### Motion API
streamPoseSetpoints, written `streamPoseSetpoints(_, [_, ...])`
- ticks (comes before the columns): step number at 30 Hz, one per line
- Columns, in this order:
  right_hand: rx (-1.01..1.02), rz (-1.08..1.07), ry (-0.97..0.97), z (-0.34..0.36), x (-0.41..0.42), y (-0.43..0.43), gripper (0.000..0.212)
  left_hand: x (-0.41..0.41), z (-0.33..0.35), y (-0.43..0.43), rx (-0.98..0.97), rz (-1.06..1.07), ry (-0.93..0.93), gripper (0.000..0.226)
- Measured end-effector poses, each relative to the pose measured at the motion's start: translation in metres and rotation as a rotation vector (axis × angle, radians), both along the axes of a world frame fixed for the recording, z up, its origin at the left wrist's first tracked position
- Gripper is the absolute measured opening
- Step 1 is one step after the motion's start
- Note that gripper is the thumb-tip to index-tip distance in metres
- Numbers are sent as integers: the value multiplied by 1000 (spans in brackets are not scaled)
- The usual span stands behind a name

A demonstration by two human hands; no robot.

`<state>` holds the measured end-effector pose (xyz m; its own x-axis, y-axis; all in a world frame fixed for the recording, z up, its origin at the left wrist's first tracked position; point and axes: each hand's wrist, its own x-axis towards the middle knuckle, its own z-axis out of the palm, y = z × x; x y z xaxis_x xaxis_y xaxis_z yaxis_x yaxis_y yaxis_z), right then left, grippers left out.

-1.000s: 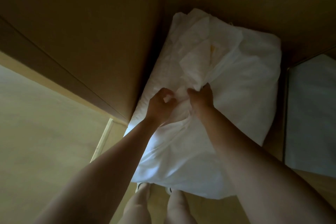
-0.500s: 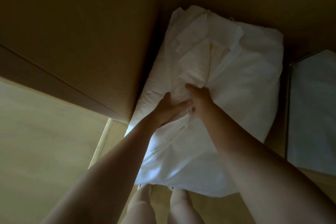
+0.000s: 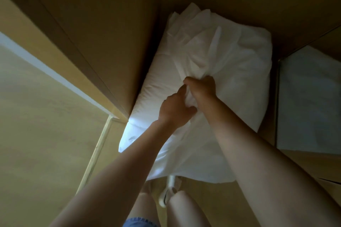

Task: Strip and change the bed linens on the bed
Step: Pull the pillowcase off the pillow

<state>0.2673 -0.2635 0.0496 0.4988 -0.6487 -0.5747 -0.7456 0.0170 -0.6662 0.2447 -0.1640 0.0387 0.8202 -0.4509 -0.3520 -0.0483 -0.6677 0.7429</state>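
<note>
White cloth (image 3: 199, 57) sits bunched on the pillow (image 3: 239, 83), which lies between wooden panels (image 3: 110, 33) ahead of the knees. My left hand (image 3: 174, 110) and right hand (image 3: 202, 89) both clench it. I judge the pillow's cover mid-change, with the bed itself out of view.

I see the white linen bundle (image 3: 236, 72) filling the centre of the frame, crumpled, its folds gathered at mid-frame, its lower edge hanging.

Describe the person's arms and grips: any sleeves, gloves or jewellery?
The left arm and right arm are bare, no sleeves in view. The left grip and right grip are ungloved, with no ring, watch or band visible. Some blue denim shows at the bottom edge.
</note>
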Motion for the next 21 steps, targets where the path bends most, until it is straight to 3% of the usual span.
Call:
streamPoseSetpoints(5, [-56,11,-117,52,-51,-9,15,-47,53,-5,-64,0,-31,56])
streamPoseSetpoints(11, [19,-12,-317,109,-152,1,13,-141,108,12,-118,32,-221,62])
streamPoseSetpoints(15, [19,143,-428,146,-214,22,10,-211,138,41,-230,162,-282,55])
streamPoseSetpoints(21, [39,393,-433,158,-271,82,6,-281,152,103,-192,293,-244,54])
